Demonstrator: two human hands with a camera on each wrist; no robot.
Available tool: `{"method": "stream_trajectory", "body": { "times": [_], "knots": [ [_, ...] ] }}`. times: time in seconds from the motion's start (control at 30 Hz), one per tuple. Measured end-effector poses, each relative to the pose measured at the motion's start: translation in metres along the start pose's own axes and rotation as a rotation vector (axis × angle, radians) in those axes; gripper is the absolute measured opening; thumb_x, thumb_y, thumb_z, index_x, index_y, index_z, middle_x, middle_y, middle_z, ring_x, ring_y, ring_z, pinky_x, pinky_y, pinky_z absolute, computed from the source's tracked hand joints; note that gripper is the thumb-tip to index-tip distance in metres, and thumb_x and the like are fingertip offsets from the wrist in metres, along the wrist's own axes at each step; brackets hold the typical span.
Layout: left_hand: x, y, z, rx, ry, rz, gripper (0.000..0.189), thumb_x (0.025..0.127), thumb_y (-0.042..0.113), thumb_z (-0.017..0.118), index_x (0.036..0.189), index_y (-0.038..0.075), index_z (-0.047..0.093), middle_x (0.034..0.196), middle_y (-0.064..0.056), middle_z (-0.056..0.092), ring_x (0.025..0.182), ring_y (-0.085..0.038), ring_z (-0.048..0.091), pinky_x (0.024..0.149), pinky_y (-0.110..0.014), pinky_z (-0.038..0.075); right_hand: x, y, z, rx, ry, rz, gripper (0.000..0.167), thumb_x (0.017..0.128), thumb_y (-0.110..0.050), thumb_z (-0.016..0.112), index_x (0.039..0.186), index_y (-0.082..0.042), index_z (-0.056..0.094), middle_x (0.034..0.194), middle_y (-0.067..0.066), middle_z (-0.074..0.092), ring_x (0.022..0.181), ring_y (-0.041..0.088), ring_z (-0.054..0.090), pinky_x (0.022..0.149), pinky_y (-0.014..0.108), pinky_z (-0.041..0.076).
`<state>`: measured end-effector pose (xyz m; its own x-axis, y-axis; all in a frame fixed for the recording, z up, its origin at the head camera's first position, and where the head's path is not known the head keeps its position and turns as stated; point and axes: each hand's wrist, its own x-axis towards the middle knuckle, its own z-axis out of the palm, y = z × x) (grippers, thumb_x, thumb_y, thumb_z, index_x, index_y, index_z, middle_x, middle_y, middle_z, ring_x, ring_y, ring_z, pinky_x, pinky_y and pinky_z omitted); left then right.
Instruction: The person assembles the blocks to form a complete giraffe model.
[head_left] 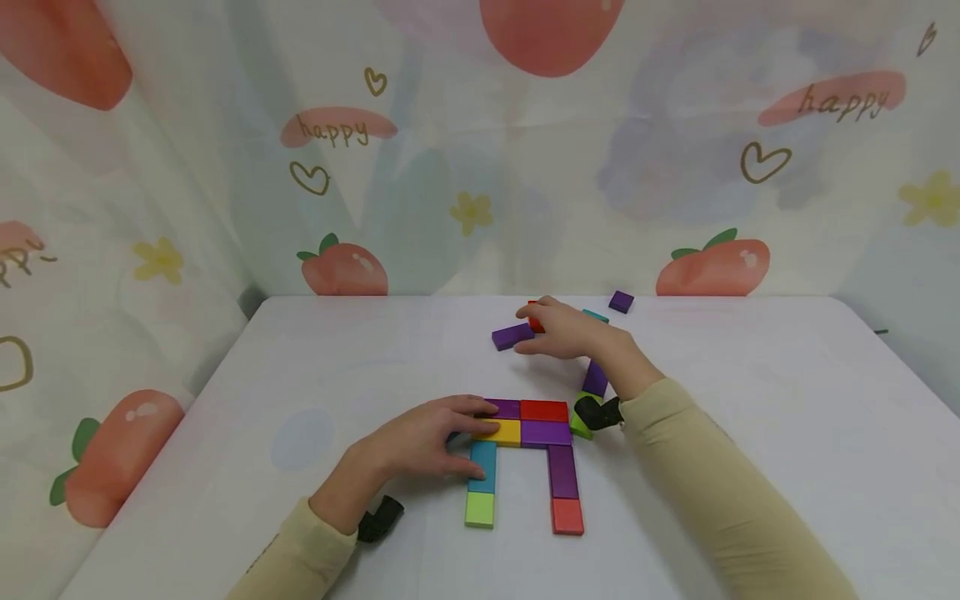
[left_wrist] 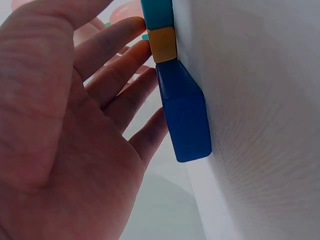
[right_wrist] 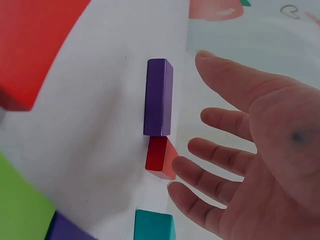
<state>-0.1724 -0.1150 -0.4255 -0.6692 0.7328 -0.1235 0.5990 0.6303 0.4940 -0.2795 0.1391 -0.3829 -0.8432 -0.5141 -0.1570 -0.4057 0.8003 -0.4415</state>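
My left hand rests at the left side of a flat arrangement of coloured blocks, fingers extended. Its fingertips reach the yellow block and the purple block behind it; the thumb lies at the light blue block. A dark blue block lies along the fingers in the left wrist view, mostly hidden from the head view. Farther back, my right hand hovers with spread fingers and nothing in its grasp. Just beyond its fingers are a loose purple block and a red block.
Two legs extend toward me, ending in a lime block and a red block. Right of the arrangement lie a green block and a purple block. A teal block and small purple block sit near the back edge.
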Motion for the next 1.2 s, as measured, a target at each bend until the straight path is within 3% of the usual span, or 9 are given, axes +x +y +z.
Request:
{"method": "stream_trajectory", "body": {
  "times": [0.23,0.4,0.63,0.83,1.0,1.2],
  "knots": [
    [0.001,-0.001,0.001,-0.005,-0.002,0.011,0.061,0.088,0.037,0.080,0.142,0.018,0.061,0.151,0.004,0.048,0.143,-0.017,0.037,0.112,-0.037,0.038,0.020,-0.004,0.006,-0.058,-0.080,0.024,0.060,0.097,-0.034,0.067,0.145,-0.001,0.052,0.149,0.027,0.040,0.132,0.039,0.047,0.111,0.053,0.038],
    [0.001,0.000,0.001,-0.004,-0.001,0.010,0.061,0.087,0.037,0.080,0.142,0.017,0.062,0.151,0.004,0.048,0.143,-0.018,0.037,0.112,-0.037,0.038,0.025,-0.012,0.010,-0.068,-0.101,0.024,0.056,0.097,-0.036,0.067,0.142,-0.004,0.056,0.143,0.022,0.047,0.121,0.033,0.053,0.106,0.048,0.043],
    [0.001,-0.001,0.001,0.000,0.005,0.024,0.060,0.088,0.038,0.080,0.141,0.017,0.062,0.152,0.004,0.047,0.143,-0.017,0.036,0.113,-0.037,0.037,0.028,-0.017,0.015,-0.035,-0.096,-0.013,0.037,0.094,-0.029,0.074,0.124,-0.009,0.066,0.131,0.018,0.051,0.114,0.030,0.054,0.099,0.042,0.050],
    [0.001,-0.002,0.001,0.007,0.011,0.027,0.061,0.088,0.038,0.080,0.141,0.016,0.062,0.152,0.004,0.047,0.143,-0.017,0.036,0.114,-0.037,0.036,0.026,-0.014,0.018,-0.036,-0.099,-0.048,0.027,0.090,-0.022,0.079,0.113,-0.012,0.068,0.120,0.015,0.053,0.109,0.029,0.053,0.096,0.041,0.052],
    [0.000,-0.002,0.000,0.004,0.013,0.024,0.061,0.088,0.037,0.080,0.141,0.016,0.062,0.152,0.004,0.047,0.143,-0.018,0.036,0.114,-0.038,0.036,0.020,-0.008,0.015,-0.059,-0.095,-0.075,0.032,0.089,-0.021,0.080,0.117,-0.011,0.068,0.115,0.012,0.058,0.107,0.028,0.054,0.096,0.042,0.051],
    [0.000,0.000,0.001,0.012,0.007,0.009,0.061,0.088,0.038,0.080,0.142,0.018,0.061,0.152,0.004,0.047,0.144,-0.018,0.036,0.113,-0.038,0.037,0.008,0.003,0.003,-0.014,-0.017,-0.088,0.039,0.088,-0.021,0.079,0.122,-0.004,0.067,0.117,0.009,0.064,0.108,0.029,0.057,0.100,0.045,0.048]
  ]
}}
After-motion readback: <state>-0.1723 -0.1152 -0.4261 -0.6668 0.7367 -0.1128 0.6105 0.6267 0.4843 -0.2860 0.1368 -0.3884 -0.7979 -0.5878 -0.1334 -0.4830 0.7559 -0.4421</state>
